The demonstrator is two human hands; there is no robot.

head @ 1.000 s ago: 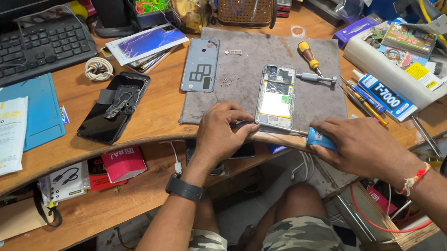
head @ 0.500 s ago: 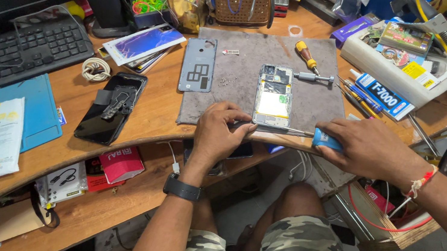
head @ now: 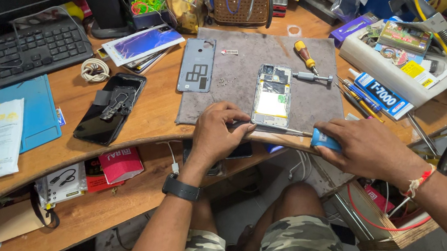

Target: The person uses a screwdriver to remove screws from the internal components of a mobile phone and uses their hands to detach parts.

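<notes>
Disassembly of the opened smartphone with exposed boards and a pale battery (head: 273, 95) appears well advanced: its grey plastic back cover (head: 197, 65) already lies detached to the left on the grey felt work mat (head: 249, 50), and a few loose screws rest on the mat between the two parts. The phone lies face down near the front edge of the mat, just beyond both hands. The right hand (head: 361, 147) is closed around the blue handle of a slim metal-shafted precision screwdriver (head: 295, 133), held roughly level along the mat's front edge. The left hand (head: 218, 134) has its fingers curled and pinched about the shaft tip; whether a small part sits between them cannot be determined. As a judgement, internal shields and boards remain mounted, so further fasteners are still to be removed. An orange-handled screwdriver (head: 304, 55) and a grey-handled driver (head: 309, 77) lie to the right of the phone. A black phone frame (head: 111, 107) rests on the wooden desk (head: 159, 109), apart from the mat.
</notes>
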